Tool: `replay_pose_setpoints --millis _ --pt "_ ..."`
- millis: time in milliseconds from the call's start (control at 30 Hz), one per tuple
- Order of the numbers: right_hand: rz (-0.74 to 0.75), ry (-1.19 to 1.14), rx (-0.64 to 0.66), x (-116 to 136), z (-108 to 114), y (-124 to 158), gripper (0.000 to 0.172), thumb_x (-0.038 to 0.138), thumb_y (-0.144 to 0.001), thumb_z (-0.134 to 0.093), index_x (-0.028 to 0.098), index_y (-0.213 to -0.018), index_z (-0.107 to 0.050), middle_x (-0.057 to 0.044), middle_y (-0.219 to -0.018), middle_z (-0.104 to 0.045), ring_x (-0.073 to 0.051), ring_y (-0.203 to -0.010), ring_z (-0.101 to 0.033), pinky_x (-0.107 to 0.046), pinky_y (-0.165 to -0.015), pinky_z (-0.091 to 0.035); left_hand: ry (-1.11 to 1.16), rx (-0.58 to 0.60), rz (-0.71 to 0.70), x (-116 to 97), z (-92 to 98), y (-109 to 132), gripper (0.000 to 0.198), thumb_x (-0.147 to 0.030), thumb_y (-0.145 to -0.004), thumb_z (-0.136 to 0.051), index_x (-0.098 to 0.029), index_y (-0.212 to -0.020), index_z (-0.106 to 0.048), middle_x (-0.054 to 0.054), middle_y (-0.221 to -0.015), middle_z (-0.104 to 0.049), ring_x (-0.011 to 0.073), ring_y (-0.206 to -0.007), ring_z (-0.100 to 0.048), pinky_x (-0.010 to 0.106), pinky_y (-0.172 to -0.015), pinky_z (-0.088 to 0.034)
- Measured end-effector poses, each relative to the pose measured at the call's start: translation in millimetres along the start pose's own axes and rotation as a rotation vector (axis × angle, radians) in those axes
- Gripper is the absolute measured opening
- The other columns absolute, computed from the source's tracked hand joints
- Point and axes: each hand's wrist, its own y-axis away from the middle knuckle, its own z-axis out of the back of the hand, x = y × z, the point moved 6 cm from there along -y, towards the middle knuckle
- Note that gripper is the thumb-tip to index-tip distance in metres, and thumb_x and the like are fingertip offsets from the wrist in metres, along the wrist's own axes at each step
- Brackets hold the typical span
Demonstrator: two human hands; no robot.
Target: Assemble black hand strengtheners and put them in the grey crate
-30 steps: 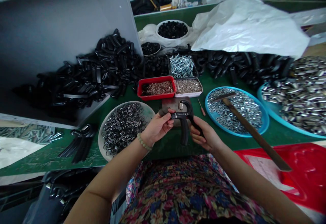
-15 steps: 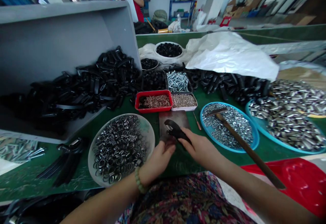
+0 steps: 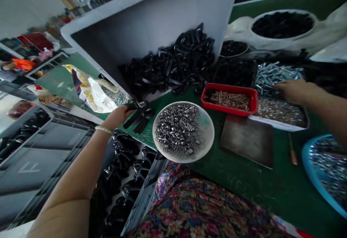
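My left hand (image 3: 118, 116) reaches out to the left table edge, its fingers closed on the end of a black hand grip (image 3: 138, 112) that lies with a few others in a small pile. Over at the right, my right hand (image 3: 292, 90) hovers above the tray of silver bolts (image 3: 273, 74), fingers curled down and blurred. Between my hands stands a white plate (image 3: 208, 137) heaped with steel coil springs. A flat grey metal plate (image 3: 246, 140) lies bare on the green table in front of me.
A grey bin (image 3: 162, 25) spills black handles (image 3: 176, 64). A red tray (image 3: 252, 100) of pins, a white tray (image 3: 273, 122) of small screws, a screwdriver (image 3: 292, 154) and a blue dish (image 3: 318, 180) sit right. Below left, a crate (image 3: 127, 173) holds black grips.
The hand grip held in both hands over the metal plate has gone left with my left hand to the small pile. My right hand has moved to the bolt tray. The view swung left.
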Motion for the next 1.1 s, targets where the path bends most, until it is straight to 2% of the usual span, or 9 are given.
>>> replay_pose_setpoints --millis 167,267,333,400,467,600,733,900,1100 --pt "-0.044 0.379 0.137 8 -1 7 0.040 0.036 -0.087 -0.057 0.016 -0.052 -0.057 -0.010 -0.058 -0.061 -0.024 -0.081 -0.066 -0.041 -0.069 -0.046 -0.054 0.123 -0.020 12 -40.3 -9 0.032 -0.048 -0.081 -0.046 -0.020 -0.082 -0.062 0.009 -0.074 -0.066 0.0273 -0.076 -0.064 0.035 -0.073 -0.047" --pt "-0.003 0.534 0.189 25 -1 16 0.030 0.028 -0.085 -0.056 0.013 -0.059 -0.060 -0.009 -0.068 -0.067 -0.020 -0.087 -0.065 -0.037 -0.076 -0.045 -0.160 0.162 -0.066 -2 -30.8 -9 0.029 -0.045 -0.080 -0.047 -0.020 -0.081 -0.062 0.008 -0.070 -0.065 0.0285 -0.074 -0.064 0.038 -0.072 -0.048" --pt "-0.006 0.560 0.155 32 3 19 0.024 0.027 -0.084 -0.054 0.010 -0.069 -0.064 -0.008 -0.077 -0.069 -0.018 -0.091 -0.064 -0.035 -0.080 -0.043 -0.336 0.079 -0.108 -32 -9.1 -13 0.031 -0.046 -0.081 -0.048 -0.021 -0.090 -0.064 0.008 -0.075 -0.067 0.0305 -0.080 -0.064 0.041 -0.075 -0.048" --pt "-0.012 0.578 0.107 39 6 22 0.020 0.026 -0.084 -0.055 0.008 -0.080 -0.065 -0.009 -0.083 -0.069 -0.018 -0.091 -0.063 -0.034 -0.081 -0.042 -0.406 -0.113 -0.186 -95 14.7 -21 0.041 -0.050 -0.088 -0.038 -0.021 -0.102 -0.064 0.009 -0.088 -0.069 0.0308 -0.086 -0.064 0.041 -0.076 -0.048" --pt "-0.029 0.564 0.039 53 7 28 0.018 0.024 -0.084 -0.056 0.008 -0.089 -0.063 -0.009 -0.084 -0.068 -0.017 -0.082 -0.063 -0.032 -0.077 -0.043 -0.248 -0.231 -0.341 -186 21.9 -36 0.045 -0.050 -0.093 -0.032 -0.021 -0.103 -0.065 0.008 -0.097 -0.069 0.0279 -0.090 -0.065 0.037 -0.080 -0.048" --pt "-0.053 0.386 -0.117 105 9 68 0.013 0.024 -0.080 -0.059 0.016 -0.090 -0.060 -0.006 -0.080 -0.066 -0.016 -0.067 -0.058 -0.030 -0.066 -0.045 -0.056 -0.013 -0.653 -375 -27.6 -92 0.031 -0.033 -0.092 -0.045 -0.015 -0.104 -0.068 0.013 -0.105 -0.069 0.0237 -0.099 -0.064 0.032 -0.086 -0.046" --pt "-0.021 0.211 -0.188 152 12 146 0.008 0.025 -0.081 -0.058 0.021 -0.088 -0.060 -0.003 -0.079 -0.064 -0.018 -0.071 -0.060 -0.031 -0.068 -0.048 -0.029 0.029 -0.666 -471 -72.7 -142 0.032 -0.015 -0.091 -0.042 -0.008 -0.109 -0.067 0.019 -0.113 -0.066 0.0239 -0.105 -0.063 0.032 -0.089 -0.045" --pt "-0.060 0.088 -0.272 148 17 229 0.012 0.028 -0.086 -0.057 0.023 -0.096 -0.062 -0.004 -0.089 -0.064 -0.019 -0.081 -0.061 -0.033 -0.075 -0.050 -0.025 0.059 -0.640 -490 -97.7 -159 0.036 -0.006 -0.087 -0.042 -0.004 -0.114 -0.064 0.025 -0.124 -0.059 0.0277 -0.115 -0.058 0.037 -0.096 -0.043" --pt "-0.094 -0.026 -0.338 131 11 251 0.016 0.027 -0.087 -0.059 0.022 -0.102 -0.064 -0.004 -0.091 -0.065 -0.017 -0.082 -0.063 -0.030 -0.073 -0.050 0.031 0.109 -0.600 -483 -93.0 -161 0.029 -0.010 -0.081 -0.056 -0.013 -0.106 -0.068 0.016 -0.113 -0.067 0.0281 -0.115 -0.059 0.039 -0.101 -0.041"
